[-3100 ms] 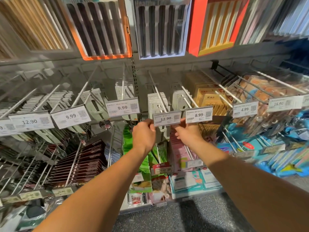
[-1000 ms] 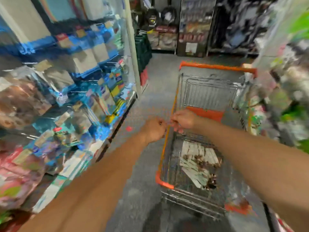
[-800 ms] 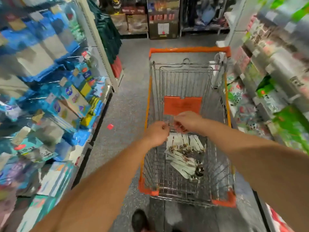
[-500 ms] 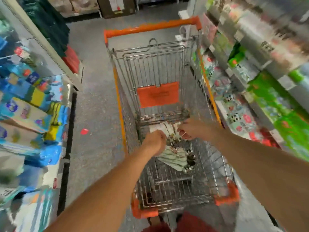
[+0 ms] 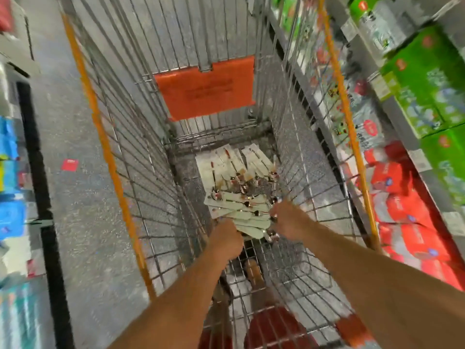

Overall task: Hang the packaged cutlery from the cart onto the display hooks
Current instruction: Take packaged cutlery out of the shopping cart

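Hands (image 5: 226, 241) now at white-carded cutlery (image 5: 236, 195)

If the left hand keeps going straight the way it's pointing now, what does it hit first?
Most likely the packaged cutlery piled on the floor of the cart. The left hand already sits at the pile's near edge, opposite the right hand; motion blur hides whether it touches yet.

One wire cart (image 5: 141, 137), one orange panel (image 5: 205, 88). Two hands: left (image 5: 226, 241), right (image 5: 286, 220). Cutlery packs (image 5: 236, 172) in overlapping pile mid-frame, too blurred to count.
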A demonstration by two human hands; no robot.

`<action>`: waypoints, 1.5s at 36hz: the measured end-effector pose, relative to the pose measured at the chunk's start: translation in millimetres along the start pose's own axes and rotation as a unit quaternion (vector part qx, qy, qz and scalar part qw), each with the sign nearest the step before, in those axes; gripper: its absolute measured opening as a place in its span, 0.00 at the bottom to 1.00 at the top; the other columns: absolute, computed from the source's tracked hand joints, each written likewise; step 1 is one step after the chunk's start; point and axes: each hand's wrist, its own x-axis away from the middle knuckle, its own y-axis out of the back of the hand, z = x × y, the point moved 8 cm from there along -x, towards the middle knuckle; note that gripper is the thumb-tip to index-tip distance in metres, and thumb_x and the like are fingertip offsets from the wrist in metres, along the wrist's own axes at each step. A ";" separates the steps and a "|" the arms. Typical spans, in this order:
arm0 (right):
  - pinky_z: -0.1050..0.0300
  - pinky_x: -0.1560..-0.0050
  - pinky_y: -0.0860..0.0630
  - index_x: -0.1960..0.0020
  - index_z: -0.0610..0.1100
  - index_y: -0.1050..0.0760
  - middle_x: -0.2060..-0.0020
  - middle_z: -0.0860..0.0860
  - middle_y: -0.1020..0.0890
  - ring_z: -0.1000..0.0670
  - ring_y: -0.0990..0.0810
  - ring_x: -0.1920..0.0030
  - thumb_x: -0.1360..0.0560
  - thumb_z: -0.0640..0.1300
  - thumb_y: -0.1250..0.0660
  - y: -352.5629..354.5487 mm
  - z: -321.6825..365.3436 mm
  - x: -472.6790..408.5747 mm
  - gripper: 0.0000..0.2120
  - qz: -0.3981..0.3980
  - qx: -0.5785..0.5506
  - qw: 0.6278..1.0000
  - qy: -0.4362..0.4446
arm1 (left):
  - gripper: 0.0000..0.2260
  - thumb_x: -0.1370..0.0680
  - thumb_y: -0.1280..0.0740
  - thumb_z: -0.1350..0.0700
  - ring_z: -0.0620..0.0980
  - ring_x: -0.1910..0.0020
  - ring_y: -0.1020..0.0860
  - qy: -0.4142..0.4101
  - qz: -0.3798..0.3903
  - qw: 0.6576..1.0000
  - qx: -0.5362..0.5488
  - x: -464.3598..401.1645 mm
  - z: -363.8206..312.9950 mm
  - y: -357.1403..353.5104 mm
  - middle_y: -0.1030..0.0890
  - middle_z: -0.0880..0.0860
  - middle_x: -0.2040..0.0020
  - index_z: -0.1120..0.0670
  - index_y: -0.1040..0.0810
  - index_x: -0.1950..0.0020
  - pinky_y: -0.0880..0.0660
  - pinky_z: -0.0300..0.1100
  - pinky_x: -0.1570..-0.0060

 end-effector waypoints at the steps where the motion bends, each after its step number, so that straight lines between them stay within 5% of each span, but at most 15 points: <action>1: 0.50 0.41 0.23 0.33 0.43 0.27 0.35 0.45 0.27 0.44 0.23 0.41 0.24 0.43 0.30 -5.2 2.0 -8.1 0.20 0.012 0.028 1.000 0.001 | 0.10 0.18 0.43 0.63 0.55 0.53 0.21 0.017 0.007 1.000 0.006 -6.9 3.9 -6.6 0.22 0.56 0.56 0.62 0.25 0.41 0.24 0.47 0.57; 7: 0.54 0.36 0.31 0.28 0.40 0.36 0.31 0.45 0.32 0.44 0.31 0.32 0.22 0.47 0.34 -25.7 13.1 -57.8 0.26 0.025 0.098 0.994 0.042 | 0.06 0.18 0.40 0.59 0.53 0.57 0.22 0.075 0.015 0.995 0.056 -52.7 27.1 -38.3 0.22 0.57 0.56 0.58 0.26 0.45 0.23 0.50 0.51; 14: 0.47 0.30 0.34 0.25 0.44 0.40 0.25 0.44 0.40 0.41 0.36 0.28 0.25 0.54 0.32 -36.2 26.7 -98.4 0.33 -0.050 0.128 0.988 0.074 | 0.14 0.17 0.42 0.56 0.62 0.38 0.24 0.103 -0.032 0.985 0.137 -99.7 51.2 -55.5 0.22 0.61 0.37 0.59 0.24 0.34 0.26 0.56 0.38; 18: 0.47 0.26 0.41 0.24 0.46 0.43 0.24 0.46 0.41 0.43 0.42 0.24 0.23 0.56 0.36 -44.8 40.9 -107.9 0.32 -0.065 0.157 0.977 0.132 | 0.12 0.20 0.38 0.57 0.65 0.46 0.21 0.150 -0.094 0.953 0.245 -109.1 72.7 -56.7 0.19 0.64 0.46 0.63 0.22 0.41 0.22 0.51 0.51; 24: 0.47 0.23 0.53 0.20 0.45 0.60 0.20 0.46 0.52 0.44 0.53 0.21 0.20 0.59 0.42 -57.5 55.1 -117.4 0.40 -0.057 0.189 0.968 0.157 | 0.20 0.28 0.42 0.44 0.60 0.56 0.19 0.182 -0.118 0.935 0.282 -125.8 99.9 -76.6 0.18 0.58 0.51 0.55 0.26 0.43 0.26 0.44 0.67; 28: 0.44 0.27 0.41 0.20 0.45 0.55 0.26 0.45 0.37 0.42 0.40 0.27 0.22 0.63 0.41 -51.8 66.2 -119.5 0.40 -0.105 0.216 0.955 0.176 | 0.13 0.22 0.39 0.47 0.51 0.63 0.21 0.194 -0.138 0.928 0.289 -119.8 96.8 -68.2 0.18 0.55 0.53 0.55 0.27 0.44 0.30 0.39 0.71; 34: 0.43 0.28 0.41 0.22 0.43 0.47 0.26 0.43 0.40 0.40 0.40 0.27 0.23 0.66 0.42 -50.9 78.3 -128.1 0.39 -0.092 0.270 0.936 0.207 | 0.10 0.20 0.39 0.50 0.45 0.70 0.25 0.185 -0.146 0.925 0.297 -120.5 97.8 -67.5 0.18 0.53 0.56 0.55 0.25 0.45 0.35 0.36 0.79; 40: 0.44 0.26 0.43 0.25 0.45 0.40 0.24 0.44 0.40 0.41 0.40 0.26 0.23 0.66 0.41 -54.2 84.8 -129.4 0.35 -0.080 0.291 0.923 0.240 | 0.11 0.22 0.40 0.49 0.60 0.53 0.19 0.182 -0.150 0.927 0.291 -120.6 99.3 -70.2 0.20 0.56 0.49 0.53 0.28 0.44 0.31 0.42 0.68; 45: 0.44 0.29 0.39 0.27 0.46 0.40 0.31 0.45 0.32 0.41 0.35 0.31 0.29 0.71 0.39 -53.0 75.8 -126.6 0.40 -0.069 0.331 0.909 0.243 | 0.11 0.24 0.40 0.48 0.58 0.51 0.20 0.175 -0.157 0.929 0.287 -119.4 98.0 -71.2 0.22 0.54 0.47 0.50 0.30 0.44 0.23 0.50 0.59; 49: 0.44 0.29 0.40 0.29 0.47 0.37 0.34 0.45 0.30 0.42 0.34 0.33 0.28 0.71 0.38 -50.3 71.8 -124.2 0.38 -0.067 0.354 0.899 0.249 | 0.14 0.28 0.43 0.41 0.58 0.54 0.19 0.166 -0.162 0.927 0.294 -121.1 98.6 -75.0 0.21 0.54 0.50 0.48 0.30 0.48 0.22 0.50 0.62; 54: 0.43 0.29 0.39 0.31 0.45 0.35 0.35 0.46 0.27 0.42 0.33 0.33 0.30 0.69 0.36 -47.3 68.7 -121.5 0.37 -0.068 0.349 0.912 0.203 | 0.06 0.24 0.40 0.50 0.58 0.55 0.20 0.167 -0.169 0.927 0.289 -121.0 100.0 -74.3 0.21 0.54 0.52 0.49 0.32 0.49 0.26 0.47 0.66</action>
